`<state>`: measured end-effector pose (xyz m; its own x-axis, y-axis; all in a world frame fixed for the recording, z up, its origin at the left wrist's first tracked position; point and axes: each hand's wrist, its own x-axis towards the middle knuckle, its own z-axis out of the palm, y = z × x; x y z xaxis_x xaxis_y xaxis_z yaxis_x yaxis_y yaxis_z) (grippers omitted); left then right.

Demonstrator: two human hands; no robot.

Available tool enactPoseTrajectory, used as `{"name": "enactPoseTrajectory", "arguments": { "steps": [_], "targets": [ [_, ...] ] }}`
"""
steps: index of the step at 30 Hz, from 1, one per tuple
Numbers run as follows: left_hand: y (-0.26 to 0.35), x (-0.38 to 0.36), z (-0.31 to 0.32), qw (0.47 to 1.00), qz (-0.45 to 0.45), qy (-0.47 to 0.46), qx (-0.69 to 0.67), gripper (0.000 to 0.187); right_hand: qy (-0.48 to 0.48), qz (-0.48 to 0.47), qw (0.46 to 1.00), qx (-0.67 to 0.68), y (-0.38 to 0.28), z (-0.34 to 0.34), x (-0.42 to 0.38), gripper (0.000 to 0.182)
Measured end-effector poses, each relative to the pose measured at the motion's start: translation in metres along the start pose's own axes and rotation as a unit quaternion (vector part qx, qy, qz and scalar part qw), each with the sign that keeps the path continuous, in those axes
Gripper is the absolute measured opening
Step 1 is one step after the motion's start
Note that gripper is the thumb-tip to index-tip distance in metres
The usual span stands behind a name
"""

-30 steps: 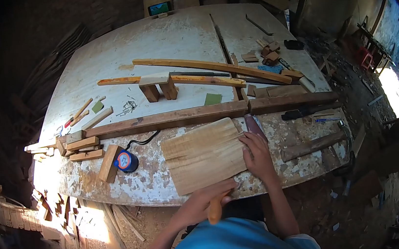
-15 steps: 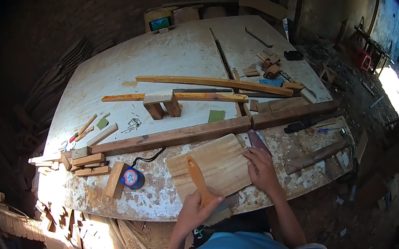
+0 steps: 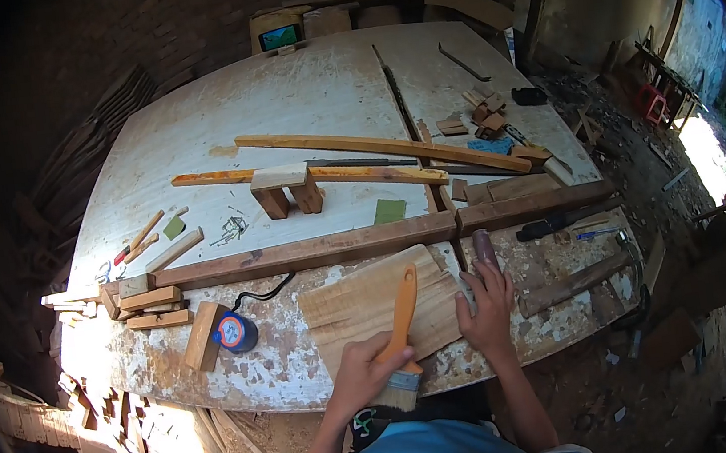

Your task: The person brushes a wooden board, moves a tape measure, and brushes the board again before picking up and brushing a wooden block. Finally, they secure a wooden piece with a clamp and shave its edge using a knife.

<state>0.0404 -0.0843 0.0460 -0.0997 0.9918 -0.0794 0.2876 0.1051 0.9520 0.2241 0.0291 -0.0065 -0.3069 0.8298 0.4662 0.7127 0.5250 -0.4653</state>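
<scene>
My left hand (image 3: 364, 375) is closed round a paintbrush with an orange handle (image 3: 406, 302), its bristles (image 3: 395, 396) pointing down past the table's near edge. Under the upper handle lies a thin, pale wooden board (image 3: 349, 301), flat on the bench. My right hand (image 3: 486, 318) rests by the board's right edge, fingers stretched forward and slightly spread. Just beyond those fingertips is a dark brownish-purple rounded piece (image 3: 485, 250). A blue tape measure (image 3: 236, 331) with a black strap leans against a wood block (image 3: 205, 336) to the left.
A long wooden beam (image 3: 312, 250) crosses the worktable (image 3: 191, 130). Behind it stand a small wooden bridge-shaped piece (image 3: 285, 189), long strips (image 3: 372, 149), green sandpaper (image 3: 390, 211) and loose nails (image 3: 229, 231). A hammer (image 3: 577, 284) lies at right; wood blocks (image 3: 152, 299) are stacked at left.
My right hand has come off the board's edge, fingers now extended toward the dark rounded piece. The brush in my left hand has tilted to the right, its bristles swinging left.
</scene>
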Motion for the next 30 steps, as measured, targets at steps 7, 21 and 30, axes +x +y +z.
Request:
{"name": "enactPoseTrajectory", "arguments": {
  "steps": [7, 21, 30],
  "targets": [
    [-0.015, 0.005, 0.008, 0.999, 0.042, 0.018, -0.003, 0.026, 0.066, 0.094, 0.993, -0.028, 0.01, 0.004, -0.003, 0.043],
    [-0.028, 0.005, 0.008, 0.985, 0.173, 0.015, 0.021, 0.022, -0.326, 0.089, 0.786, 0.517, -0.067, 0.0, -0.01, 0.031],
    [-0.043, 0.022, 0.013, 0.867, 0.086, 0.279, -0.405, 0.026, 0.006, 0.144, 0.933, 0.331, -0.012, -0.016, 0.036, 0.016]
  ]
}}
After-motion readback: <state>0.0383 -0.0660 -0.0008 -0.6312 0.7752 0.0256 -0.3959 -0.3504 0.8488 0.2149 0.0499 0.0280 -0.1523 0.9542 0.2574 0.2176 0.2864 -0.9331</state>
